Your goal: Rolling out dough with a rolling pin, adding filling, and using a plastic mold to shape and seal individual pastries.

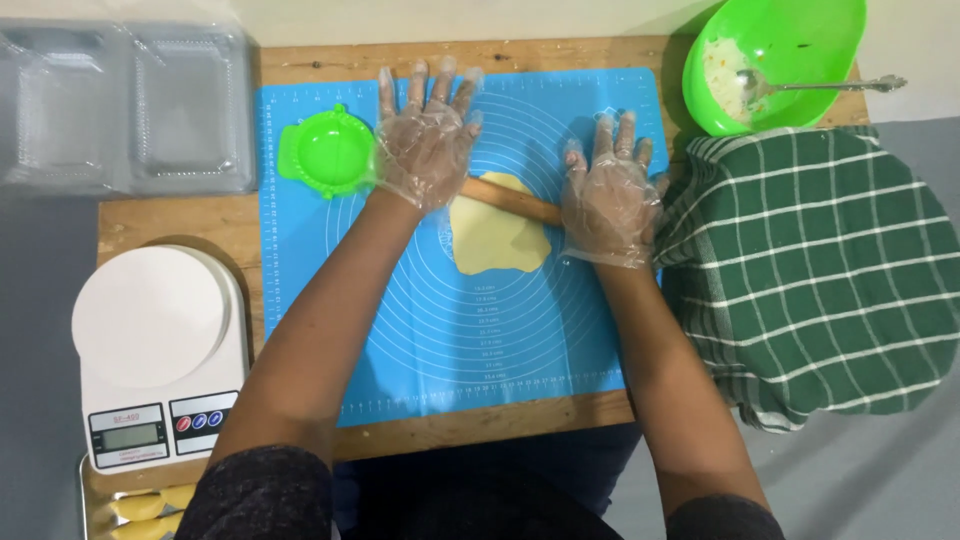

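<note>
One camera, worn on my head, faces almost straight down onto the wooden counter (pixel 180 215) at close range. My gloved hands and forearms enter from the bottom frame edge.

Gloves (pixel 425 135): thin clear plastic, crinkling and shining. Pin (pixel 512 201): bare wood, looking matt. Dough (pixel 497 240): pale yellow, lying smooth and matt. Mat (pixel 450 330): blue, rubbery-looking, smooth, showing a dull sheen. Press (pixel 327 153) and bowl (pixel 800 40): green plastic, gleaming. Spoon (pixel 830 87): metal, shining. Cloth (pixel 810 280): woven checked fabric, looking soft. Table (pixel 170 215): raw wood, showing grain. Scale (pixel 160 350): white plastic, looking smooth. Trays (pixel 125 105): clear plastic, glinting.
</note>
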